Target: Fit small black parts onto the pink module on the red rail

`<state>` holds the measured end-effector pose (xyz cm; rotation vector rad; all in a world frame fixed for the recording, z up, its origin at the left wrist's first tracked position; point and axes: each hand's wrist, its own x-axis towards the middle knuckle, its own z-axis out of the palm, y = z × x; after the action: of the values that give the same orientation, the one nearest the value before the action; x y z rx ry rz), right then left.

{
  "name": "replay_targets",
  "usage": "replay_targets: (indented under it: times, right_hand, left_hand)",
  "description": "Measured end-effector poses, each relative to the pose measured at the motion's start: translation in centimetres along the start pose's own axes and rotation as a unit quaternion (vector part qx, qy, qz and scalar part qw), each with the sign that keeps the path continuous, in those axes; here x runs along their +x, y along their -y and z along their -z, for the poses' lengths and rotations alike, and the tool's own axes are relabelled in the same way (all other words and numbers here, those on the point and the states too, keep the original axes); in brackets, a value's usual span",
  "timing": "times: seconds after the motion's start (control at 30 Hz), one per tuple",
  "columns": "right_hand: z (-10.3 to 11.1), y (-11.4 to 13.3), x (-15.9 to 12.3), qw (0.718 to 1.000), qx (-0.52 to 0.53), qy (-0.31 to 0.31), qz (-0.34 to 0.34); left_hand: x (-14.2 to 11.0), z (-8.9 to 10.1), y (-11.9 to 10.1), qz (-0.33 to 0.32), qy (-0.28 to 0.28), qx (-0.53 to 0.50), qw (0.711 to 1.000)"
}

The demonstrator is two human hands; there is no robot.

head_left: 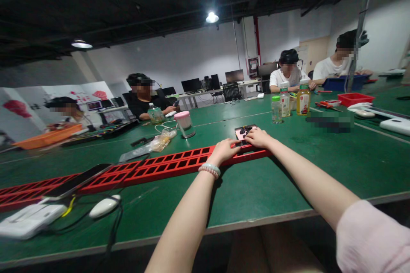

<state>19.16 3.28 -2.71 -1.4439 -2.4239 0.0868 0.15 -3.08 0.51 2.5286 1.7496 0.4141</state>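
Note:
A long red slotted rack (179,160) with rows of square openings lies across the table in front of me. My left hand (226,150) lies over its right part, fingers closed round it near the end and pointing right. Just beyond the rack is a small shallow box (237,135) with a pale inside, holding small black pieces (246,130). My right hand (259,137) reaches to the box's right side, fingers bent down and together at the pieces. Whatever lies between those fingertips is too small to make out.
A phone (78,179) rests across the rack; a white mouse-shaped device (105,206) and cables lie nearer. Beyond stand a pink-lidded jar (184,124), plastic bags (156,144) and several bottles (285,100). A red tray (355,99) is at right. Several people sit around the green table (256,187).

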Motion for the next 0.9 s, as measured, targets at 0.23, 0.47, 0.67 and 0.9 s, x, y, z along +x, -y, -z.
replay_targets:
  times: [0.23,0.47,0.67,0.9]
  right_hand:
    - [0.3,0.3,-0.4,0.998,-0.01,0.018,-0.052]
    - [-0.3,-0.1,-0.3,0.999,0.0,0.02,-0.035]
    - [-0.5,-0.4,-0.5,0.994,0.055,-0.094,-0.032]
    - [-1.0,-0.8,-0.7,0.969,0.125,-0.213,-0.029]
  left_hand:
    - [0.0,-0.1,0.1,-0.005,-0.003,0.001,1.0]
    - [0.0,-0.8,0.6,-0.044,-0.01,0.003,0.999]
    - [0.0,-1.2,0.7,-0.029,-0.005,0.002,1.0]
    - [0.1,-1.6,1.1,-0.047,-0.009,0.01,0.999]
